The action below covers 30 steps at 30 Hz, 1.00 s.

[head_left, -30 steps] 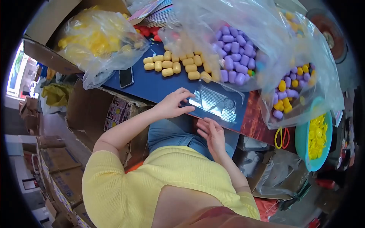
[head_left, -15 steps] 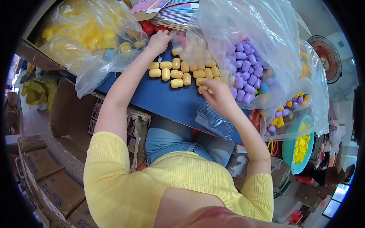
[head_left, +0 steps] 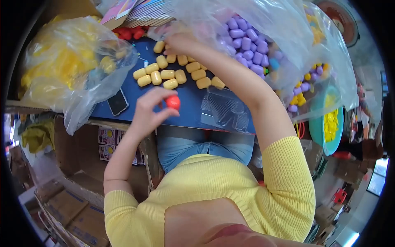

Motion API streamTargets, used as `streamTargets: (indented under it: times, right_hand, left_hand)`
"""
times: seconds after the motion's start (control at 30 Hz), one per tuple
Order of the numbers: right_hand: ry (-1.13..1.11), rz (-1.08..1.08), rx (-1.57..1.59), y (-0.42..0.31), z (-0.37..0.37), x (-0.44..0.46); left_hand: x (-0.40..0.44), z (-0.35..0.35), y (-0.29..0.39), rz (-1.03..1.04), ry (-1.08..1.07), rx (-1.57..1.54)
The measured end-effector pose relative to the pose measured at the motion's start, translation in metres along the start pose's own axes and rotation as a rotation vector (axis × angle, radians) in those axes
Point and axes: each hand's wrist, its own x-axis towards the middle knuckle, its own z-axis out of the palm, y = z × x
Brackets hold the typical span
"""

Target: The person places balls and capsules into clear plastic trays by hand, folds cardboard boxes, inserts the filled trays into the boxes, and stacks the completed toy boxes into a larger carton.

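My left hand is in front of the blue table's near edge, pinching a small shiny red rounded piece between thumb and fingers. My right hand reaches across the table to the back, among pale yellow barrel-shaped plastic pieces. Its fingers are blurred and partly hidden, so what they hold is unclear. Several of these yellow pieces lie loosely in rows on the blue tabletop. More red pieces lie at the back, left of my right hand.
Clear plastic trays lie at the front edge, a phone at left. A bag of yellow parts stands left, a bag of purple pieces right. Stacked printed cards are behind. A turquoise basin is at right.
My left hand has come back from the red pieces with one in its fingers. My right hand has moved from the front yellow pieces to the back. The view has shifted.
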Motion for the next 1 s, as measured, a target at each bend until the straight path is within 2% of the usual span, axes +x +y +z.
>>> streamTargets:
  times: [0.1,0.2,0.27,0.3,0.33,0.43,0.5,0.57,0.63,0.77,0.93,1.0]
  right_hand:
    - [-0.028,0.039,0.004,0.001,0.003,0.004]
    - [0.001,0.004,0.007,0.010,0.001,-0.019]
    - [0.365,-0.193,0.231,0.012,-0.012,-0.068]
    - [0.288,-0.082,0.422,-0.001,-0.037,-0.105]
    - [0.433,-0.139,0.502,-0.002,-0.051,-0.139]
    - [0.449,-0.010,0.649,-0.004,-0.065,-0.230]
    - [0.279,0.141,0.673,-0.010,-0.057,-0.271]
    - [0.328,0.136,0.569,-0.014,-0.027,-0.292]
    - [0.379,0.132,0.473,-0.017,-0.010,-0.302]
    - [0.268,0.406,0.379,-0.036,0.006,-0.298]
    - [0.185,0.418,0.329,-0.029,-0.006,-0.288]
    - [0.163,0.369,0.353,-0.022,-0.025,-0.293]
  left_hand:
    - [-0.003,0.031,-0.004,0.117,-0.137,-0.058]
    - [0.024,0.048,-0.003,0.132,-0.213,-0.069]
    - [0.041,0.060,-0.013,0.255,-0.234,-0.026]
    - [0.047,0.065,-0.019,0.297,-0.239,-0.014]
    - [0.051,0.071,-0.025,0.329,-0.244,0.020]
    - [0.063,0.088,-0.038,0.427,-0.257,0.124]
    - [0.066,0.095,-0.041,0.448,-0.266,0.164]
    - [0.064,0.102,-0.042,0.479,-0.297,0.250]
    - [0.062,0.108,-0.041,0.490,-0.324,0.296]
    - [0.061,0.120,-0.028,0.386,-0.287,0.327]
    - [0.078,0.100,-0.008,0.435,-0.221,0.305]
    - [0.102,0.096,-0.004,0.558,-0.081,0.253]
